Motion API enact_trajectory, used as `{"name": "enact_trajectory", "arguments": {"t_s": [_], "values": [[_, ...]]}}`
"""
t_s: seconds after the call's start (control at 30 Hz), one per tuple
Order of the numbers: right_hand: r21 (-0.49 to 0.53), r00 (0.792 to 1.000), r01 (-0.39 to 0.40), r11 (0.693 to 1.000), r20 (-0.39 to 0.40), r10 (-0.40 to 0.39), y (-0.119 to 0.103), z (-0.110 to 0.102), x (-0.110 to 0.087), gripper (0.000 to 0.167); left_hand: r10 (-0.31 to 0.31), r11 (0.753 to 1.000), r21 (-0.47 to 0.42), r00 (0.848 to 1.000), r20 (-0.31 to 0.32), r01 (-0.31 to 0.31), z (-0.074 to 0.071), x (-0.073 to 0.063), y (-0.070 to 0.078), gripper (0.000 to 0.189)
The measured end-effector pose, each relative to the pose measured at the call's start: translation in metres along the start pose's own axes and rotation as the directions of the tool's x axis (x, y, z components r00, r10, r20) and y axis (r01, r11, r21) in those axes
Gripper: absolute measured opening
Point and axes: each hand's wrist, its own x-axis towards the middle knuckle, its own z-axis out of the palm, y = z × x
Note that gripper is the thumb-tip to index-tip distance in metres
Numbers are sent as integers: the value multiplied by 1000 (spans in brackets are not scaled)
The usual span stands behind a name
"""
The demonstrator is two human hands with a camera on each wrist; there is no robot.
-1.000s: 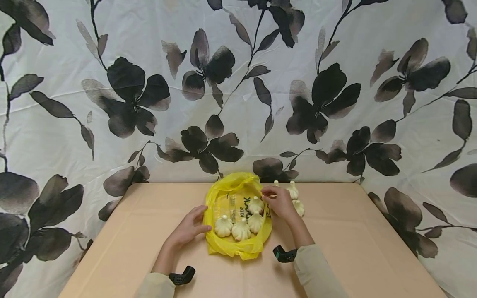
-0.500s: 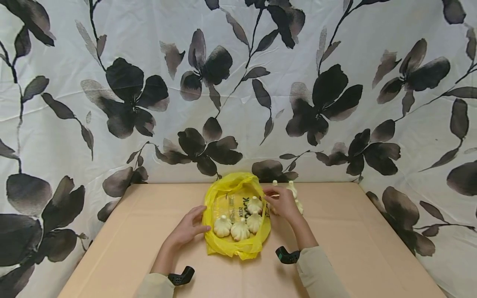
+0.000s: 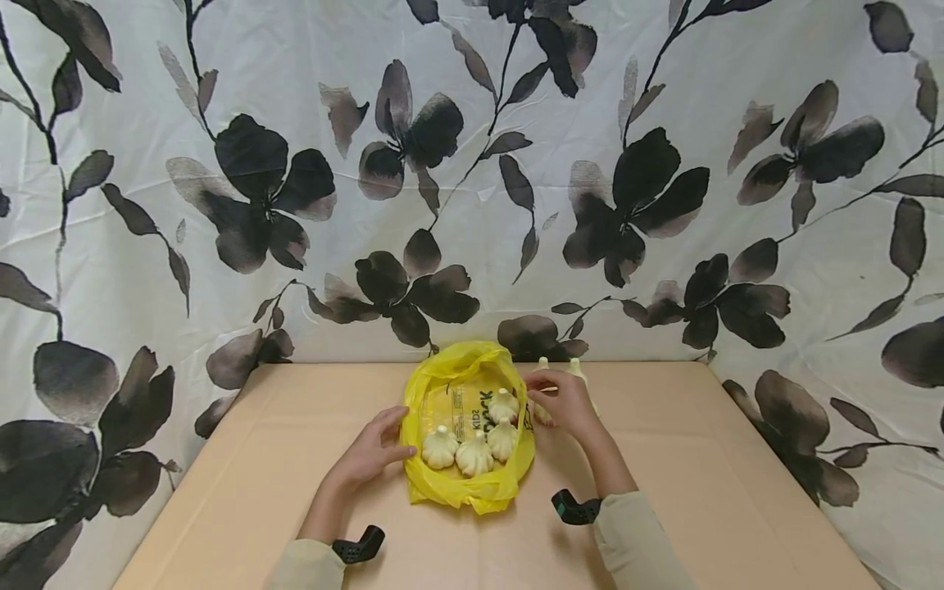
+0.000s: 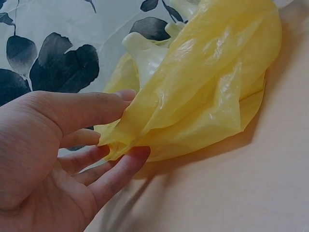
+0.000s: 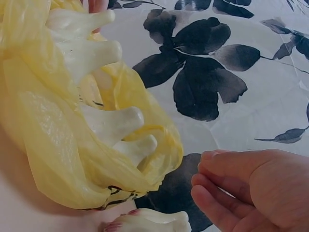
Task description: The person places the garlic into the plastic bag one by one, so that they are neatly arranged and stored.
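L hand (image 3: 366, 449) holds yellow bag (image 3: 472, 496) btwn thumb & fingers, garlic bulbs (image 3: 474, 456) inside; R hand (image 3: 566, 403), loosely curled & holding nothing, is nr its rim.

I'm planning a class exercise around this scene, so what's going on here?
A person's left grip rests against an open yellow bag on a table. Four garlic bulbs show inside the bag. The right grip, seemingly empty, is near the bag's right side, where more bulbs lie outside, partly hidden behind it.
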Motion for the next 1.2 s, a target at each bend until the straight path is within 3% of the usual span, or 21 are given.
{"name": "enact_trajectory", "arguments": {"t_s": [0.3, 0.57, 1.2], "values": [[1, 1000, -25, 1000, 13, 25, 3, -11, -3, 18, 25, 999, -34, 1000, 9, -25, 2, 4, 4, 78], [-1, 999, -18, 1000, 26, 18, 6, -22, -5, 19, -18, 1000, -14, 1000, 4, 18, -1, 6, 4, 80], [2, 998, -30, 1000, 58, 30, 15, -33, -13, 22, -36, 999, 11, 999, 2, 36, -1, 3, 4, 80]]}}
